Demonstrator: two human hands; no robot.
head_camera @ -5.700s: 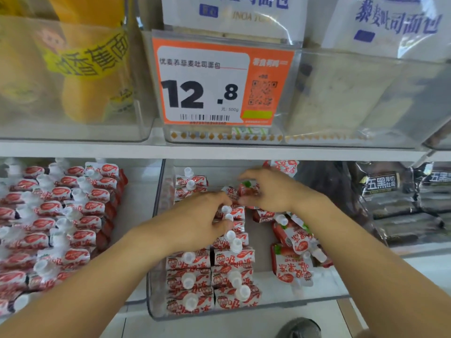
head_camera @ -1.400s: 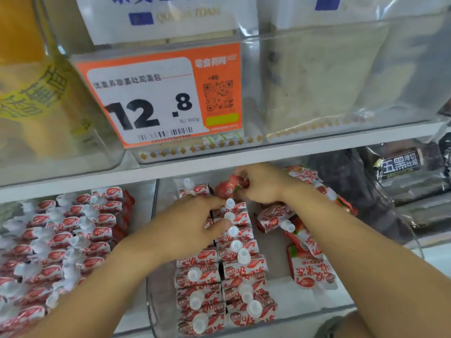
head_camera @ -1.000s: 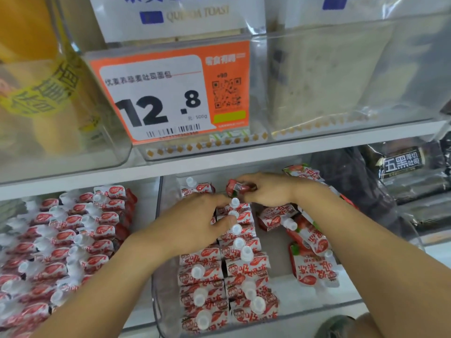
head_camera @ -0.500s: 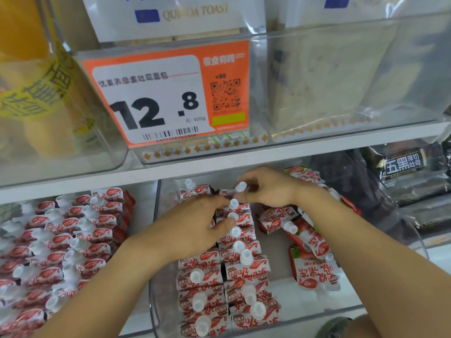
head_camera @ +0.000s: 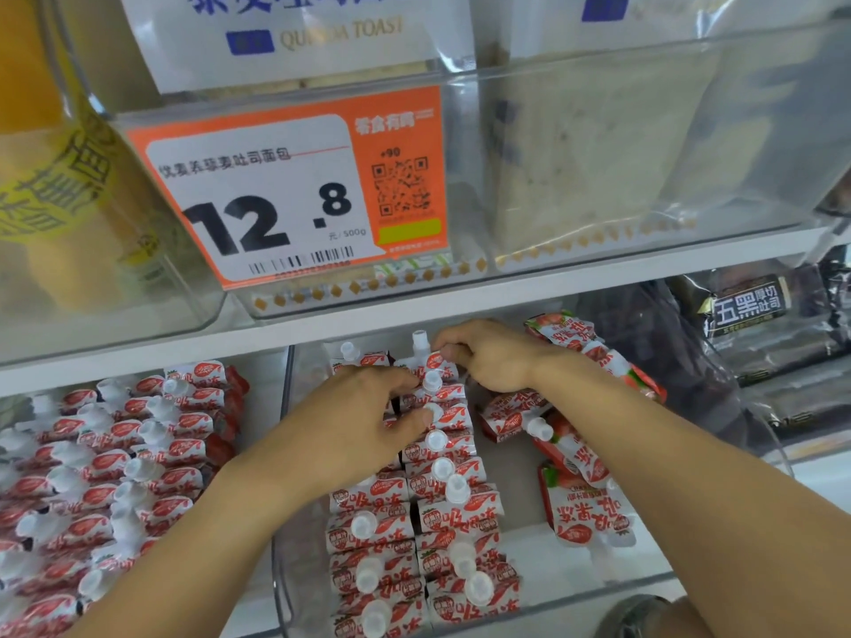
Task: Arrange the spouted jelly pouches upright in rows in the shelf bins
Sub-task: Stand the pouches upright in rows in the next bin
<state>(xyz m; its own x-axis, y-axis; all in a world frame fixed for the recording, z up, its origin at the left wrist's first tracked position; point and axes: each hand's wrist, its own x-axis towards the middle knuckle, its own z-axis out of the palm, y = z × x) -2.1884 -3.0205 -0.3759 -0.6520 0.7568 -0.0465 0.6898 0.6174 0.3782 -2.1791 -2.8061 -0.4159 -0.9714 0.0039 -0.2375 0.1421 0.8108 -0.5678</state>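
From the head camera, a clear hard-plastic bin (head_camera: 575, 600) sits on the lower white shelf (head_camera: 258, 343). It holds glossy red-and-white foil pouches with round translucent screw caps. They stand upright in two tight rows (head_camera: 414, 522) down its left half. The right row shows about ten caps; the left row is partly hidden under the forearm, so its count cannot be told.

At least four loose pouches (head_camera: 580, 504) lie flat or tilted along the bin's right side, crinkled, with print upside down.

The left hand (head_camera: 364, 421) lies palm-down over the back of the left row, fingers loosely bent, fingertips touching caps of the right row; its grip encloses nothing.

The right hand (head_camera: 488, 356) reaches to the bin's far end, fingers curled, its grip pinching the top edge of the rearmost pouch (head_camera: 430, 361), which stands upright with its cap clear above.

A second clear bin to the left holds many more upright pouches (head_camera: 110, 476), too crowded to count.

Above, an orange price tag (head_camera: 294, 191) reads 12.8 on a transparent bin of bagged toast.
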